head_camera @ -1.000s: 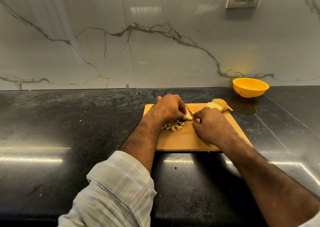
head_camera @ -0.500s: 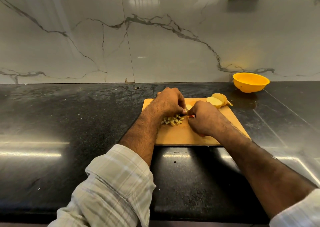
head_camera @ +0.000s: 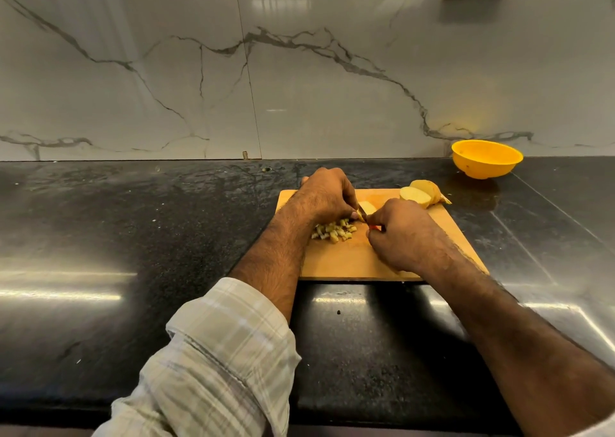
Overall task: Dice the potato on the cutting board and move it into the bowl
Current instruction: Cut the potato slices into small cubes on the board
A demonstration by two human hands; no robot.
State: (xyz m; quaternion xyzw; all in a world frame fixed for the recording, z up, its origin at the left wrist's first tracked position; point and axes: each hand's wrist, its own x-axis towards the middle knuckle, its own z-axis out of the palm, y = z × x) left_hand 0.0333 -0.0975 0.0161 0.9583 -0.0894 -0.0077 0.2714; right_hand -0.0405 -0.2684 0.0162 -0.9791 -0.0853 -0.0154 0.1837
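So the dicing looks maybe a third done: there's a small heap of pale diced potato cubes on the rectangular wooden cutting board, while two bigger yellow-skinned potato chunks sit uncut at the board's far right corner. The left hand has its fingers curled down on a pale potato slice, and the right hand is wrapped around what I think is a red-handled knife, mostly hidden. Nothing's been moved yet as far as I can see; the round yellow plastic bowl sits well apart on the black stone counter.
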